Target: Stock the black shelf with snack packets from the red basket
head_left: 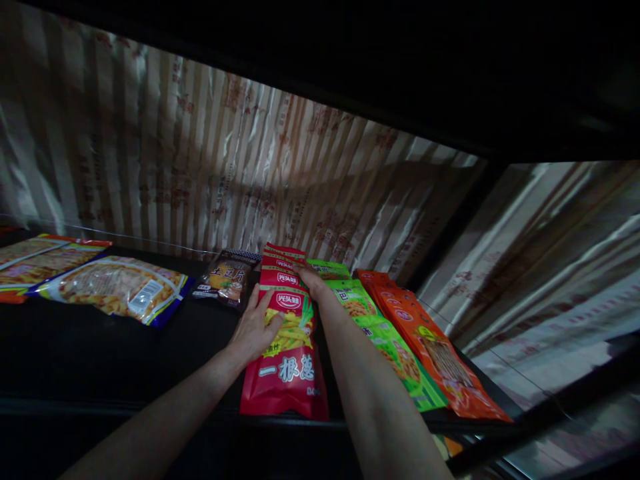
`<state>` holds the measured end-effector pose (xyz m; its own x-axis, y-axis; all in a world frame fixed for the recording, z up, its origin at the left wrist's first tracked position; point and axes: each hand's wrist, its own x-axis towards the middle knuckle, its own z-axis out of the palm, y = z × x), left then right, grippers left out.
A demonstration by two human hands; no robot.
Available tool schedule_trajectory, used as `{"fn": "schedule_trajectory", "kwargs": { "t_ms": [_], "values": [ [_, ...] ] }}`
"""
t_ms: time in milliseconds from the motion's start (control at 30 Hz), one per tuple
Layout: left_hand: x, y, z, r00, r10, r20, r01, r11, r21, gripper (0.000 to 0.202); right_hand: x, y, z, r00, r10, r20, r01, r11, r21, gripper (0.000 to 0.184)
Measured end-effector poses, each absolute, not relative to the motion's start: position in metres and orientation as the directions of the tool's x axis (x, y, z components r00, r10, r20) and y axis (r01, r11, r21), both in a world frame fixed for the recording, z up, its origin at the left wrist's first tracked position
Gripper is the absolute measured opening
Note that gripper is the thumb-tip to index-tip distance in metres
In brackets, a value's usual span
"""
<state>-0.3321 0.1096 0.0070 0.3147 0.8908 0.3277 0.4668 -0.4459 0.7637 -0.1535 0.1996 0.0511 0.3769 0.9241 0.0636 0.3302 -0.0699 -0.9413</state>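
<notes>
A row of red snack packets (286,360) lies overlapped on a dark shelf (100,353), running from the front edge to the back. My left hand (255,328) rests flat on the left side of the front red packet, fingers spread. My right hand (309,277) reaches further back and presses its fingers on a rear red packet, next to the green packets (385,340). Neither hand lifts anything.
Orange packets (435,353) lie in a row right of the green ones. A small dark packet (227,279) sits at the back. Blue-edged (115,288) and orange-edged packets (35,263) lie at left. Striped shiny backing covers the wall behind.
</notes>
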Motion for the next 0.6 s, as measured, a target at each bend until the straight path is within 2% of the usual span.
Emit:
{"fn": "schedule_trajectory", "kwargs": {
  "t_ms": [200,467,600],
  "values": [
    [-0.3322,0.1100,0.0069,0.323,0.893,0.314,0.472,-0.440,0.764,0.061,-0.1529,0.1978,0.0496,0.389,0.921,0.027,0.331,-0.113,-0.937,0.033],
    [-0.3328,0.1088,0.0094,0.328,0.895,0.304,0.480,-0.435,0.762,0.061,-0.1509,0.1955,0.0478,0.415,0.910,0.028,0.409,-0.158,-0.899,0.039],
    [-0.3332,0.1086,0.0088,0.323,0.894,0.310,0.480,-0.437,0.761,0.061,-0.1509,0.1920,0.0504,0.419,0.906,0.058,0.474,-0.164,-0.865,0.047]
  ]
}}
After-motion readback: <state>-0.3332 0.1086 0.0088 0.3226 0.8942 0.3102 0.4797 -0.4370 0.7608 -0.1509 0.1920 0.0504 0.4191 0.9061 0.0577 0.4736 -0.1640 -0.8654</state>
